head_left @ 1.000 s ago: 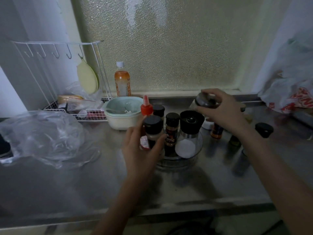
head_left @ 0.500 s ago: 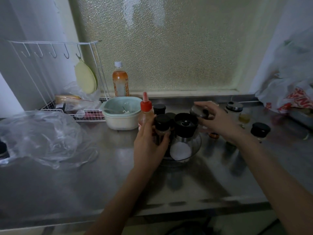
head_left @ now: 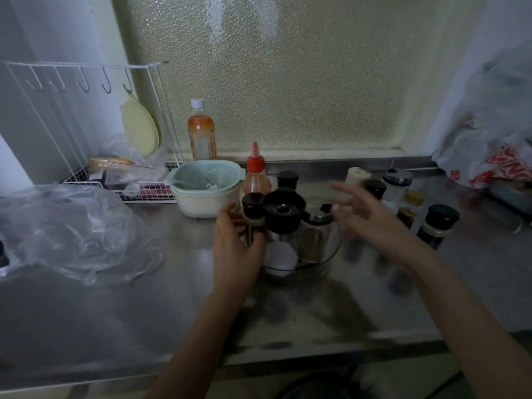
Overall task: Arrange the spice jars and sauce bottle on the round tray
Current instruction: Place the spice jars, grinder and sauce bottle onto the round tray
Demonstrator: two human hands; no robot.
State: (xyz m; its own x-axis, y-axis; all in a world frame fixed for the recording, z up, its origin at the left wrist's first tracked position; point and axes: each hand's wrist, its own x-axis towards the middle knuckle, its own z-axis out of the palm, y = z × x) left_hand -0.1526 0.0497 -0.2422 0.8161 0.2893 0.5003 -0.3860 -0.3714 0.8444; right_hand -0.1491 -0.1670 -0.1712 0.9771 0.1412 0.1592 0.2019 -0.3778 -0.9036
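At frame centre, the left hand [head_left: 234, 249] wraps its fingers around a black-capped spice jar [head_left: 253, 214] on the round tray [head_left: 331, 254]. The right hand [head_left: 365, 214], blurred, hovers spread and empty beside it; sauce bottle [head_left: 256, 177] behind.

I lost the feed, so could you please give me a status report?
Left hand gripping black-capped jar at round tray. Right hand open, empty. Several jars right of tray.
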